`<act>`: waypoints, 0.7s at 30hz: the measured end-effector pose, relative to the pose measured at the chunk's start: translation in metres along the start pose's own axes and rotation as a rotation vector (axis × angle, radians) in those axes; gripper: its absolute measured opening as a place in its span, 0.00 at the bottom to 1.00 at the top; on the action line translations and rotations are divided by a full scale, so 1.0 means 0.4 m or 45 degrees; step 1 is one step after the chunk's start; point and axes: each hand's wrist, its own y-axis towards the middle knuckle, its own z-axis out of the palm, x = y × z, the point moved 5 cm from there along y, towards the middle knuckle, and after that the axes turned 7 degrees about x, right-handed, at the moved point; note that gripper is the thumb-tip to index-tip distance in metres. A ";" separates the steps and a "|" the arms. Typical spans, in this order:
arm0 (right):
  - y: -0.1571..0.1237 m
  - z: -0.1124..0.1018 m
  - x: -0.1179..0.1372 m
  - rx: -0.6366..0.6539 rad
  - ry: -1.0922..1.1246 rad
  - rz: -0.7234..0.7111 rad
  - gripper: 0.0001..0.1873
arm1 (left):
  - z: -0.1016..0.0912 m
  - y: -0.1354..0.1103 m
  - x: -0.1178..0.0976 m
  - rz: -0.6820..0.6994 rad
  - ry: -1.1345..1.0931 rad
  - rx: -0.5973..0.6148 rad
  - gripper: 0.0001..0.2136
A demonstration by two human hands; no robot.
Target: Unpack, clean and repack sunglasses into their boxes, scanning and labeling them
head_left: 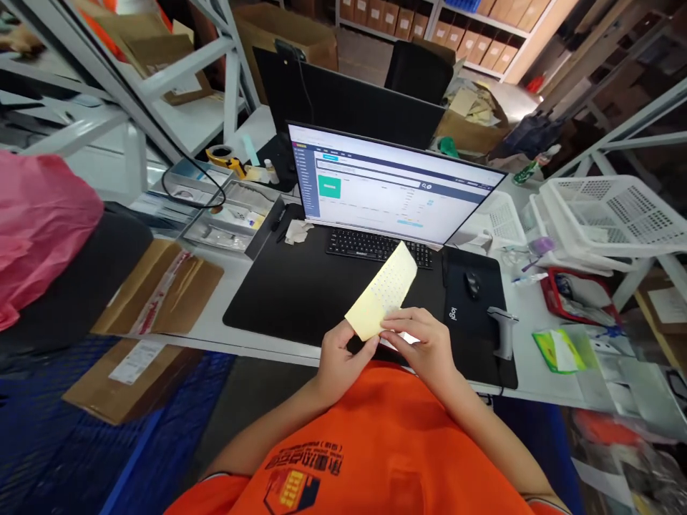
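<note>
A pale yellow sheet [387, 290] with rows of small dots is held tilted above the black desk mat, close to my body. My left hand [342, 359] pinches its lower left edge between thumb and fingers. At the lower right corner, the fingertips of my right hand [421, 342] press together on the sheet. A bit of white shows beneath the right hand; what it is I cannot make out. Just beyond the sheet lie the black keyboard [354, 243] and a lit monitor [376, 186] with a web page on it.
Right of the mat's middle are a mouse [472, 285], a grey barcode scanner [503, 332] and white baskets [617, 207]. A grey divided tray [230, 222] stands to the left. Cardboard boxes [161, 286] sit at the desk's left edge, beside a pink bag [43, 229].
</note>
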 end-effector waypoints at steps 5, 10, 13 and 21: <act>-0.016 -0.006 0.002 -0.015 0.058 0.065 0.05 | 0.000 0.010 -0.034 0.195 0.210 0.047 0.08; -0.032 -0.021 0.003 0.005 0.143 0.168 0.04 | -0.001 0.012 -0.001 -0.040 -0.031 0.055 0.08; -0.072 -0.050 -0.050 -0.043 0.207 0.357 0.03 | -0.027 0.017 0.042 -0.217 -0.142 -0.146 0.12; -0.214 -0.025 -0.244 0.179 -0.146 0.764 0.07 | -0.161 0.048 0.140 -0.247 0.004 -0.592 0.13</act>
